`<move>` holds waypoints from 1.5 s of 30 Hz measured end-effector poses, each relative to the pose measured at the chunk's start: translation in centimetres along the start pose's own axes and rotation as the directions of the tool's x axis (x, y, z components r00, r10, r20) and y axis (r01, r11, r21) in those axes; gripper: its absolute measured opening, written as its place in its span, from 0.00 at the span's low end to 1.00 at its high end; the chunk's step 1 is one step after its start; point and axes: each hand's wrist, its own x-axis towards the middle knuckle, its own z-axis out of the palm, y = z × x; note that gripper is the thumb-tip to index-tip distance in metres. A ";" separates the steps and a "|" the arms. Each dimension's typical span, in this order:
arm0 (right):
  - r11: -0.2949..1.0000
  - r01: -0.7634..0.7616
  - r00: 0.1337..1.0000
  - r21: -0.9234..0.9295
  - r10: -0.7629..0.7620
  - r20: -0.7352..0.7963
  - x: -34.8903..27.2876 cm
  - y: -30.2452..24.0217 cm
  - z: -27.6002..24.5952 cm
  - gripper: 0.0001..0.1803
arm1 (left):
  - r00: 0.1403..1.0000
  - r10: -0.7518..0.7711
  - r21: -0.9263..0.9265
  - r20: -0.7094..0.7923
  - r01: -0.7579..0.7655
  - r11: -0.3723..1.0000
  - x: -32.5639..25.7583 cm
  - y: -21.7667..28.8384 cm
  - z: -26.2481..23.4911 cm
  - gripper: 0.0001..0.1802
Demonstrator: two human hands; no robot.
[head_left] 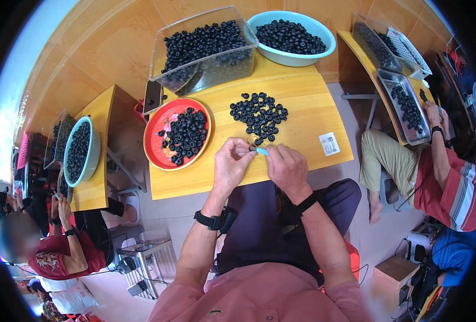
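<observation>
Over the near part of the yellow table (187,185), my left hand (231,165) pinches a small dark piece (252,147); its exact shape is mostly covered by the fingers. My right hand (288,167) is closed on a slim light-blue-handled tool (262,151), whose tip meets that piece. Just beyond my fingers lies a loose pile of small round black pieces with holes (259,112). On the left stands a red round tray (151,145) with more black pieces in it.
A clear plastic bin (206,80) and a light-blue basin (294,58), both full of black pieces, stand at the table's back. A white label (329,144) lies at right. People work at tables on both sides, with a blue basin (92,155) and a metal tray (401,80).
</observation>
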 end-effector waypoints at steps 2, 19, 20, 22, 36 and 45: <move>0.999 -0.034 0.999 -0.017 0.034 0.003 0.1 -0.2 0.2 0.03 | 0.999 0.034 -0.072 -0.011 -0.035 0.997 0.0 -0.2 -0.2 0.14; 0.997 -0.046 0.999 -0.059 0.044 -0.024 0.0 -0.5 0.1 0.04 | 0.975 0.217 0.085 -0.051 -0.212 0.974 0.0 -0.9 -0.3 0.10; 0.998 -0.048 0.999 -0.050 0.047 -0.023 0.0 -0.5 0.1 0.04 | 0.974 0.214 0.101 -0.072 -0.206 0.973 0.0 -1.0 -0.3 0.10; 0.998 -0.046 0.999 -0.043 0.045 -0.030 -0.1 -0.5 0.0 0.04 | 0.974 0.200 0.090 -0.105 -0.191 0.977 0.1 -0.8 -0.2 0.09; 1.000 -0.015 0.997 -0.013 0.014 -0.074 -0.3 -0.1 0.4 0.04 | 0.977 0.101 0.060 -0.190 -0.091 0.994 0.7 -2.4 -0.1 0.10; 1.000 -0.008 0.997 -0.013 0.007 -0.074 0.1 0.1 0.4 0.04 | 0.975 0.027 0.017 -0.223 -0.024 1.000 1.3 -1.9 -0.1 0.10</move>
